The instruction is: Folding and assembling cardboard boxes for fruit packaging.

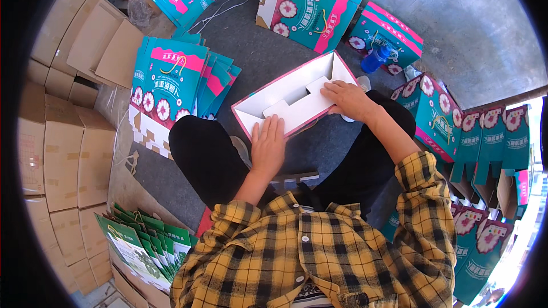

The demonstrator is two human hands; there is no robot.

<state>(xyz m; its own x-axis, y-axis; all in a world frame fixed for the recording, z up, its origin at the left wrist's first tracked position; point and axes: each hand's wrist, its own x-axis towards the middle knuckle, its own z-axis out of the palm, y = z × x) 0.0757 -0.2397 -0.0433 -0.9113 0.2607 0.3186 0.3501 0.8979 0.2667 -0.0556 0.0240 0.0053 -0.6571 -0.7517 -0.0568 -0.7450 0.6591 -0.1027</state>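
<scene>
An open gift carton (297,88), white inside with a pink-red rim, lies between my knees with its cavity facing up. One white flap with a notch in its edge is folded over the near side. My left hand (268,145) lies on the left end of that flap, fingers stretched out. On the flap's right end rests my right hand (349,101), its fingers extended and lying flat. The carton's underside is hidden.
Flattened teal-and-pink cartons (171,82) are stacked at left, with more stacks (311,8) at the back. A blue bottle (375,59) stands at back right. Assembled teal cartons (436,114) line the right side. Brown boxes (63,154) and green bags (145,239) are on the left.
</scene>
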